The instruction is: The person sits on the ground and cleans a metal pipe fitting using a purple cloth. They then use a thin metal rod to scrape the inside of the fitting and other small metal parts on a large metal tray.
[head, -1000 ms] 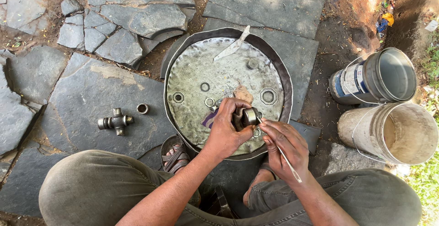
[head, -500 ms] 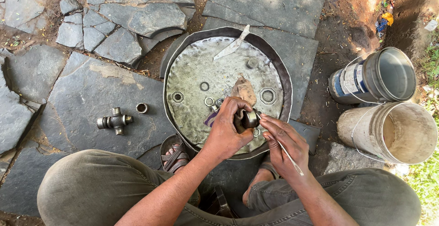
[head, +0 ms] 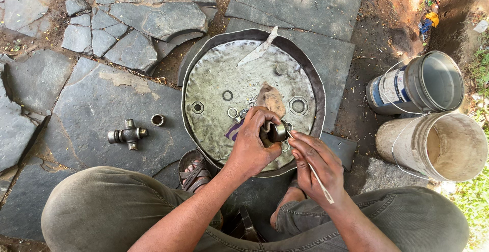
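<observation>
Over the round metal pan's (head: pixel 316 86) near rim, left hand (head: pixel 250 145) clamps a bearing cup (head: pixel 277 131), open mouth rightward toward right hand (head: pixel 317 166) pinching a thin stick (head: pixel 320 180).

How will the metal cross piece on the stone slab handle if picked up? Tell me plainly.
The metal cross piece looks solid, so probably heavy for its size and stiff. Its four stubby arms likely keep it from rolling on the stone slab. It may be greasy, so possibly slippery.
</observation>
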